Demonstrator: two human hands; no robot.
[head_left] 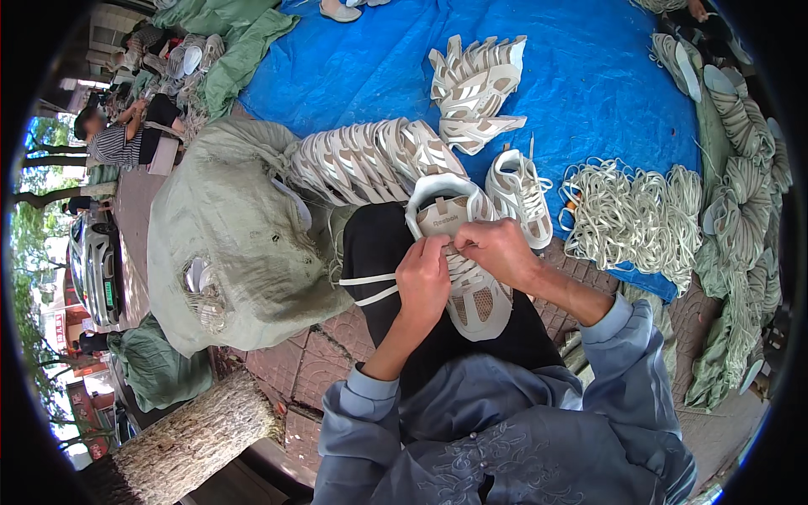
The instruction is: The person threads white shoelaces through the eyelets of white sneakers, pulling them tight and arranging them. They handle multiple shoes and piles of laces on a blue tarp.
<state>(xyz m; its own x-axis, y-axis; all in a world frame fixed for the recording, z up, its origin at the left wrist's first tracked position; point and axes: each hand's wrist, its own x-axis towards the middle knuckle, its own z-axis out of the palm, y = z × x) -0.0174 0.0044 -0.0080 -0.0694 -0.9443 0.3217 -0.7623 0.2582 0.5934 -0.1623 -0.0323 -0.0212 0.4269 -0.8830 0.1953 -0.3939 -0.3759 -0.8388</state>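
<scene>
Fingertips of both hands meet over the laces near the tongue of a beige sneaker (471, 278) on the lap, left hand (423, 282) and right hand (497, 248) each pinching lace, exact grip hidden by knuckles. Loose lace ends (366, 288) trail left across the black trousers; shoe toe points toward the body. Another laced sneaker (522, 195) just beyond, lace bundles (631, 215) on blue tarp (589, 76), green sack (227, 236) left

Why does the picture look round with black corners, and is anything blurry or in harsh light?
Head view: a fisheye lens bends edges and leaves a black rim; soft, even daylight, no hard shadows or glare; the left hand, right hand and beige-and-white laced sneaker are sharp; the crinkled blue plastic tarp slightly bright.
</scene>
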